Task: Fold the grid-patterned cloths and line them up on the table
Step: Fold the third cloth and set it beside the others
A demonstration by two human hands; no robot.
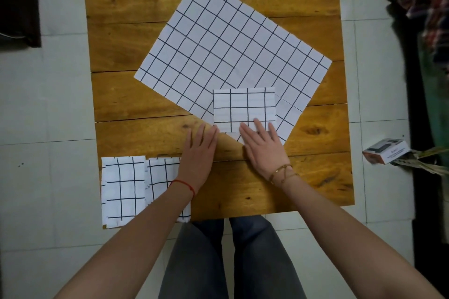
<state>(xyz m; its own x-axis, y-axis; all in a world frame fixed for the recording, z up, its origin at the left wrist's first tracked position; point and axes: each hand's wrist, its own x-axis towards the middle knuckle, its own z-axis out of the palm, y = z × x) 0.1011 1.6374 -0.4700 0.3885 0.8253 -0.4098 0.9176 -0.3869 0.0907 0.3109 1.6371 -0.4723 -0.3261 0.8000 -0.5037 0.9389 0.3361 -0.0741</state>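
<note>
Head view looks straight down on a wooden table (136, 94); a folded cloth (244, 107) lies just below the table's middle, resting on the lower corner of a large unfolded cloth (230, 41) that sprawls at an angle toward 12 o'clock; two more folded cloths sit side by side at 7 o'clock, the outer one (122, 189) hanging a little past the table's near edge, the inner one (162, 177) partly under the forearm. Right hand (263, 148) lies flat with straight fingers, fingertips pressing the near edge of the folded cloth, gripping nothing; left hand (199, 153) lies flat and open on the bare wood just beside the cloth's lower left corner, holding nothing. These cloths look thin, light and limp, holding creases yet likely to slip on smooth wood; the folded one probably moves best pinched at both near corners or slid under flat palms toward 7 o'clock; the large one wants hold at two neighbouring corners.
</note>
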